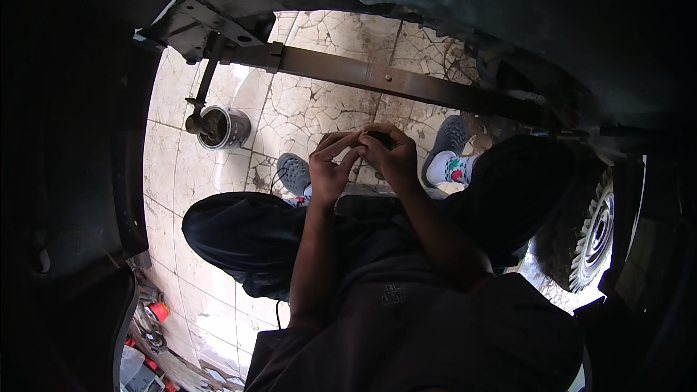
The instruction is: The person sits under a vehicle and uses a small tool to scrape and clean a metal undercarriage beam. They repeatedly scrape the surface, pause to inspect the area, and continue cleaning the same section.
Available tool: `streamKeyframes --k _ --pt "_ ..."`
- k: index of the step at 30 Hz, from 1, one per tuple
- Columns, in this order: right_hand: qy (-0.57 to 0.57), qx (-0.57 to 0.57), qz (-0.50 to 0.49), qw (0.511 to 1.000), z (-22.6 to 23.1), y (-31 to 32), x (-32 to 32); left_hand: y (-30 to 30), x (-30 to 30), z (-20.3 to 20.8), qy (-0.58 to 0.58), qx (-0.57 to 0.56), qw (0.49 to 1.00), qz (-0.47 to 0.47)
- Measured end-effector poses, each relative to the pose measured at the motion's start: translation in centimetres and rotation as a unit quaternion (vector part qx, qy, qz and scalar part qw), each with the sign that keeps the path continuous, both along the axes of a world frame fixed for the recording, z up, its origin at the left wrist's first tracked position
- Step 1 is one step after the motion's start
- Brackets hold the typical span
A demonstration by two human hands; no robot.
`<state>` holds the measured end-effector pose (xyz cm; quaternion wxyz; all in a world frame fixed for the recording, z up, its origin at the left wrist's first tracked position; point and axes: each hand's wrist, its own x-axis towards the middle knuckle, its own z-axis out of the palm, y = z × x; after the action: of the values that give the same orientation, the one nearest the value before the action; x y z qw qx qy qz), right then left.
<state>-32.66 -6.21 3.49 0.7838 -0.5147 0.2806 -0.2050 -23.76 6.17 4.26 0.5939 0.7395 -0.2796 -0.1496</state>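
My left hand [333,167] and my right hand [393,154] meet in front of me, above my knees. Both are closed, with thumbs and fingertips pinched together close to each other. Whatever lies between the fingertips is too small and too covered to make out. Beyond the hands, a long flat rusty metal bar [327,66] crosses from the upper left to the right. My hands are apart from it, on its near side.
A metal can [236,128] with dark stuff inside stands on the cracked tile floor [218,247], below a hanging metal rod [208,76]. Dark body panels surround me. A treaded wheel [597,234] stands at right. Red objects [157,311] lie lower left.
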Motion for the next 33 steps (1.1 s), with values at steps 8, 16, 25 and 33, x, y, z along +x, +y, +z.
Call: streamKeyframes --k 8,16,25,33 --pt "0.023 0.108 0.003 0.994 -1.4 -0.1 -0.1 -0.4 -0.4 -0.4 0.073 -0.016 0.997 0.008" --pt "0.034 0.003 0.005 0.999 -1.7 -0.6 -0.2 -0.1 0.1 -1.8 0.282 -0.154 0.941 0.104" --pt "-0.082 0.105 0.122 0.984 0.5 0.4 -0.1 0.7 0.5 -1.7 0.383 -0.258 0.885 0.064" --pt "-0.111 0.195 0.128 0.966 0.7 -0.1 -0.4 0.5 0.0 -0.2 0.420 -0.290 0.860 0.014"
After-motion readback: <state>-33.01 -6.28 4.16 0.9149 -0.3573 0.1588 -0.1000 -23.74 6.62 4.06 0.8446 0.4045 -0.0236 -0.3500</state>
